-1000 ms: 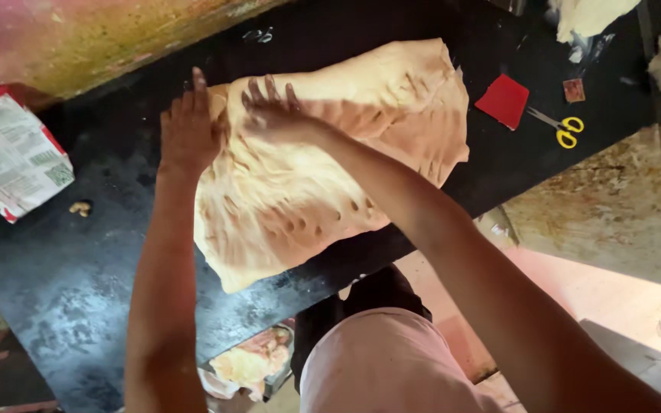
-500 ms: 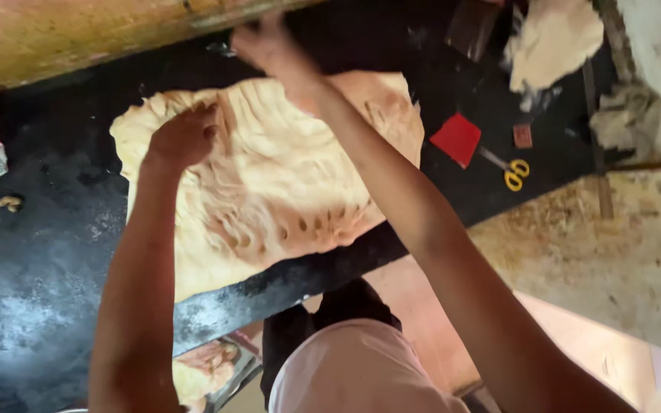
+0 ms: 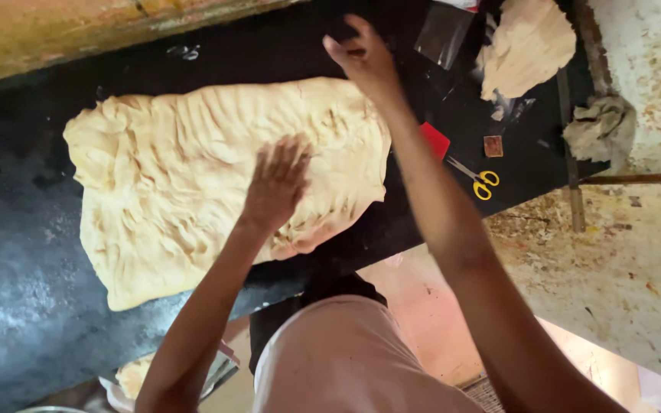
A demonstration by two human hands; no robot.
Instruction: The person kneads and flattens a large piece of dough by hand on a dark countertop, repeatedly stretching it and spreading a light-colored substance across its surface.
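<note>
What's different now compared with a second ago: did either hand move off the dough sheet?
The right hand has lifted off the dough sheet and risen past its far edge, fingers curled; whether it holds anything cannot be told. The left hand has slid from the far edge to the sheet's middle, pressing flat. The sheet now lies spread wider on the black table. The yellow-handled scissors and red square stayed put.

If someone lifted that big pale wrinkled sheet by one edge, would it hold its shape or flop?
The pale sheet would probably flop: it lies flat on the black table, covered in soft wrinkles. It looks thin, so likely light yet easily stretched or torn. The left hand rests on it; it may cling rather than slide.
</note>
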